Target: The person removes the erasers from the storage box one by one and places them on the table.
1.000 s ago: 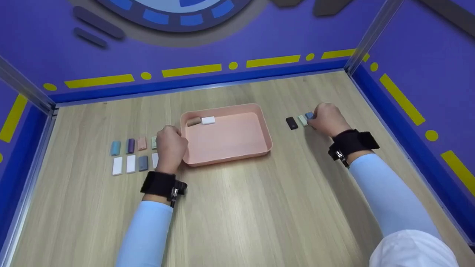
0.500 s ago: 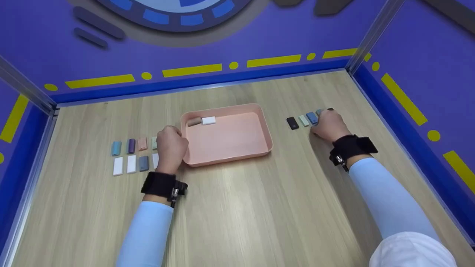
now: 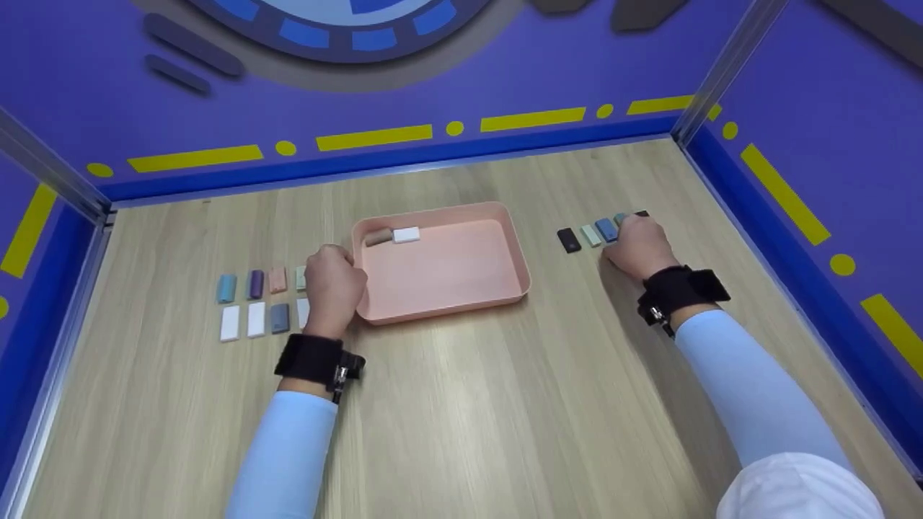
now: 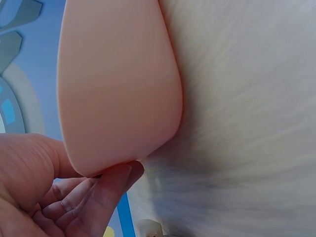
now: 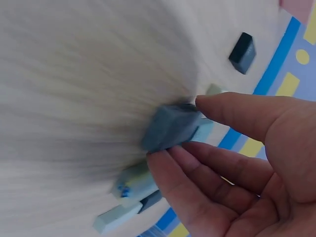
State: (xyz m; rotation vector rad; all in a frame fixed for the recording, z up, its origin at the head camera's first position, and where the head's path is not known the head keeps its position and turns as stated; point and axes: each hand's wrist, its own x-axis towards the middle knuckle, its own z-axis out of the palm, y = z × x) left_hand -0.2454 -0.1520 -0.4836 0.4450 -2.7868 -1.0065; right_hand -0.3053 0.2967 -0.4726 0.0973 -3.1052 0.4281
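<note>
My left hand pinches the left side of a shallow pink tray; in the left wrist view thumb and fingers meet at the corner of the tray wall. A brown piece and a white block lie inside the tray. At the right my right hand is low over the table among small blocks. In the right wrist view its thumb and fingertips pinch a blue-grey block. A black block, a pale green block and a blue block lie left of this hand.
Left of the tray, two rows of small blocks, among them a purple block and a grey block, are partly hidden by my left hand. Beyond my right hand a dark block shows. Printed walls border the wooden table.
Over the last second my right hand shifts slightly right and forward, uncovering more of the blue block and blocks beyond it. My left hand and the tray stay put.
</note>
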